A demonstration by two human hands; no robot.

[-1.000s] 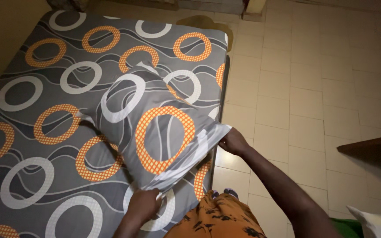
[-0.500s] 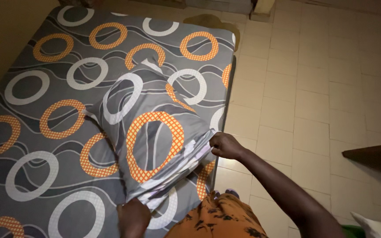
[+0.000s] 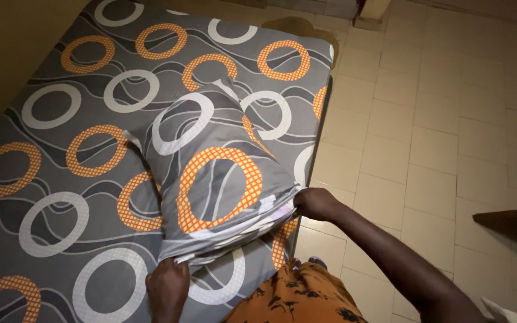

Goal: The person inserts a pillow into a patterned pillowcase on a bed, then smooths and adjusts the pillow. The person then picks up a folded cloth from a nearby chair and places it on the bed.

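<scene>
You have a pillow point(image 3: 216, 179) lying on the bed point(image 3: 61, 149), near its right edge, and both your hands are on the pillow's near, open end. The pillow wears a grey case with white and orange rings, the same print as the bed sheet, so it blends into the cover under it. Your left hand point(image 3: 167, 287) sits at the near left corner of the case, its fingers closed on the hem there. Your right hand point(image 3: 315, 203) is at the near right corner, at the bed's edge, fingers clamped together on a bunch of the case's cloth. Between your two hands the case's opening is gathered into folds, and a strip of paler cloth shows inside it. The far end of the pillow points up the bed, tilted a little to the left. To the right of the bed lies a pale tiled floor point(image 3: 438, 119). Your orange patterned garment point(image 3: 297, 296) shows at the bottom, just beside the bed.
</scene>
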